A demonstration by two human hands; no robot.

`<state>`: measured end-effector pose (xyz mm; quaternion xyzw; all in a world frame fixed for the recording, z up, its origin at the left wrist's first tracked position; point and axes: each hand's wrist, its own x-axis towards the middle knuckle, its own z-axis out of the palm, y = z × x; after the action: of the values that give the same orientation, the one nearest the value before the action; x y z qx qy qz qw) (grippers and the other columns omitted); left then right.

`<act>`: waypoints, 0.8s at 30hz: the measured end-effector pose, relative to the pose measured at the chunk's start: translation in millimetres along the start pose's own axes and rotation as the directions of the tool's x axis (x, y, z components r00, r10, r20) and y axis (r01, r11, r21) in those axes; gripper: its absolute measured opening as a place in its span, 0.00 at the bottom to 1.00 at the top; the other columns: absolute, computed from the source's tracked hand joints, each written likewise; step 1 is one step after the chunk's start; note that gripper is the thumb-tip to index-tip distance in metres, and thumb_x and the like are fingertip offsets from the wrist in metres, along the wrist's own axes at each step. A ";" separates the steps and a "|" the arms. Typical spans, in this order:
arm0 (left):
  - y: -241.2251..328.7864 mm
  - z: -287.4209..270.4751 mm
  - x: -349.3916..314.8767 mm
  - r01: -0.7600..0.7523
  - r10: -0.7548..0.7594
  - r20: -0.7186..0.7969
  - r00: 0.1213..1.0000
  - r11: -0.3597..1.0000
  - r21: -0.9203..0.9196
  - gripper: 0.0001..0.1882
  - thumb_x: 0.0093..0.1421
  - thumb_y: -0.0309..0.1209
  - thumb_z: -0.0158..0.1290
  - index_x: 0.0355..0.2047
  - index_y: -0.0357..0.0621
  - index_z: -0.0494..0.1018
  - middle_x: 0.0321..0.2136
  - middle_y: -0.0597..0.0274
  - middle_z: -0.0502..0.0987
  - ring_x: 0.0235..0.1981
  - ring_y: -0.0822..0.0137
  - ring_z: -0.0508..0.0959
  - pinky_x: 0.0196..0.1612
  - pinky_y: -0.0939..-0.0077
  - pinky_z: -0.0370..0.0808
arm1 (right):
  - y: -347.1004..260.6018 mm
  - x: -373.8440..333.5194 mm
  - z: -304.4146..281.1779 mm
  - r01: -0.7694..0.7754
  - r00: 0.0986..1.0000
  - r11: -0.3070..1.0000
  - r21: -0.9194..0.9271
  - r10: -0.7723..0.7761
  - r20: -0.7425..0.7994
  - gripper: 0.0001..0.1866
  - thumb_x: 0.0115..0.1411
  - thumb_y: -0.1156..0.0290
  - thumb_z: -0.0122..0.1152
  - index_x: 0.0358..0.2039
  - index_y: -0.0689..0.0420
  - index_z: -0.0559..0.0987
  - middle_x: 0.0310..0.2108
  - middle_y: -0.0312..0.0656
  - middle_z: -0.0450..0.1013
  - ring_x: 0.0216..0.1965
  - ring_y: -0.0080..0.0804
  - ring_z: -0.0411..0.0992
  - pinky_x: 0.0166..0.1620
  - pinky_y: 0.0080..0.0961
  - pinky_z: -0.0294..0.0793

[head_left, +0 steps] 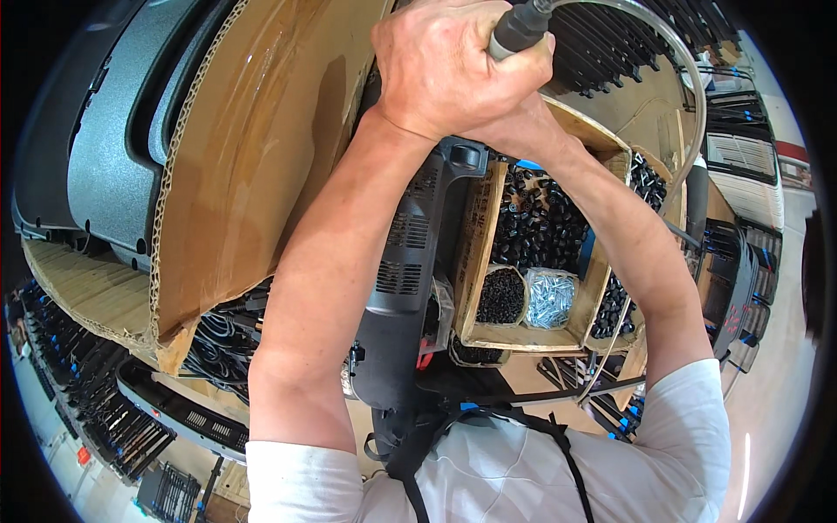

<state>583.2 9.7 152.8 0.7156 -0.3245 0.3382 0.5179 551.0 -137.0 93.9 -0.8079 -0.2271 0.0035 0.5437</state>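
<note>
My left hand is closed round a dark cylindrical air tool near the top. A clear hose curves away from the tool's upper end to the right. My right hand sits directly beneath the left one, mostly covered by it. Its fingers are hidden, so what it touches does not show. Under my left wrist lies a long black plastic housing with vent slots. The tool's lower end is out of sight behind my hands.
A wooden box holds black plastic parts, small dark screws and silver screws. At the left, an open cardboard carton contains grey-black plastic covers. Black cables lie below it. Racks of black parts stand at right.
</note>
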 end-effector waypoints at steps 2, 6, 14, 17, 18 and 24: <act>-7.0 4.4 1.4 -0.233 0.232 -0.133 0.964 0.972 0.008 0.15 0.52 0.32 0.66 0.18 0.42 0.70 0.18 0.53 0.71 0.21 0.48 0.74 0.24 0.57 0.70 | 0.9 0.3 1.3 0.025 1.000 1.000 -0.009 -0.025 -0.001 0.24 0.56 0.68 0.79 0.50 0.59 0.78 0.43 0.38 0.79 0.45 0.27 0.77 0.48 0.30 0.79; -10.2 7.6 -0.2 -0.235 0.231 -0.143 0.962 0.972 -0.011 0.16 0.52 0.32 0.66 0.18 0.43 0.70 0.18 0.53 0.71 0.21 0.48 0.74 0.24 0.57 0.70 | -0.2 -1.7 1.1 0.015 1.000 1.000 -0.021 -0.015 -0.005 0.25 0.55 0.69 0.80 0.49 0.59 0.77 0.42 0.37 0.78 0.45 0.27 0.77 0.48 0.30 0.79; 6.6 -5.2 0.9 -0.010 0.010 0.001 1.000 1.000 0.002 0.15 0.53 0.32 0.66 0.18 0.43 0.70 0.18 0.53 0.71 0.20 0.48 0.74 0.24 0.57 0.70 | -2.4 -2.4 2.1 0.038 0.999 0.999 0.028 -0.038 -0.011 0.23 0.56 0.69 0.78 0.48 0.59 0.77 0.41 0.37 0.77 0.44 0.26 0.76 0.46 0.30 0.79; -10.5 7.3 2.4 -0.293 0.288 -0.166 0.943 0.956 -0.009 0.15 0.53 0.32 0.66 0.18 0.43 0.70 0.18 0.53 0.71 0.20 0.48 0.74 0.24 0.57 0.70 | -5.0 -1.0 2.1 -0.006 1.000 1.000 0.006 0.006 0.016 0.22 0.56 0.70 0.78 0.48 0.59 0.77 0.41 0.36 0.77 0.44 0.26 0.75 0.46 0.30 0.78; -14.8 8.0 -0.3 -0.295 0.290 -0.168 0.942 0.955 -0.008 0.15 0.53 0.32 0.66 0.18 0.43 0.70 0.18 0.53 0.71 0.20 0.48 0.74 0.24 0.57 0.70 | -3.8 -1.3 4.1 0.008 1.000 1.000 0.019 -0.008 0.006 0.22 0.56 0.70 0.78 0.47 0.59 0.77 0.41 0.36 0.77 0.44 0.26 0.75 0.46 0.30 0.78; -9.3 5.3 0.2 -0.318 0.305 -0.186 0.934 0.947 -0.039 0.17 0.52 0.32 0.66 0.17 0.43 0.68 0.17 0.51 0.69 0.20 0.46 0.73 0.23 0.55 0.69 | -3.0 -1.5 2.5 0.000 1.000 0.999 0.034 0.000 0.011 0.23 0.56 0.70 0.78 0.48 0.60 0.76 0.42 0.37 0.77 0.45 0.26 0.75 0.46 0.30 0.78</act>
<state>591.6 6.9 146.8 0.6039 -0.3979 0.4670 0.5089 548.0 -134.4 95.1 -0.7986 -0.2302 0.0118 0.5560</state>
